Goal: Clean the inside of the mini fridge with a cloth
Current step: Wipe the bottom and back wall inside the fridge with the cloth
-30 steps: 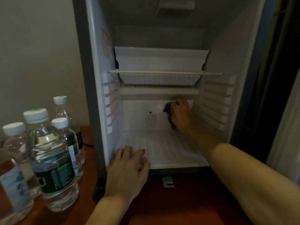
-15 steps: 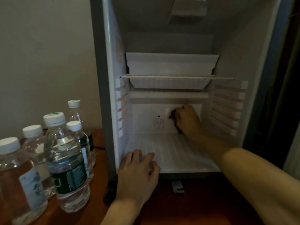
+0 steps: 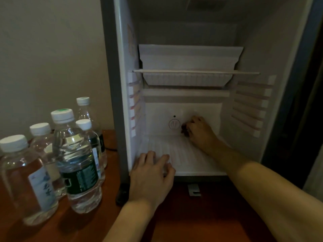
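Note:
The mini fridge (image 3: 120, 95) stands open on a wooden surface, its white inside empty. My right hand (image 3: 201, 131) reaches deep in and grips a dark cloth (image 3: 184, 131), mostly hidden under the fingers, against the lower back wall beside the round dial (image 3: 174, 124). My left hand (image 3: 151, 175) rests with spread fingers on the front left of the ribbed fridge floor (image 3: 188, 154).
Several plastic water bottles (image 3: 76, 163) stand on the wooden surface (image 3: 192, 220) left of the fridge. A wire shelf (image 3: 195, 72) and a white tray (image 3: 190, 65) span the fridge's middle. A metal hinge bracket (image 3: 193, 190) sits below the front edge.
My right hand with the cloth has slid down and slightly left along the back wall toward the floor. The view shifted left and down; my left hand stays on the floor's front edge.

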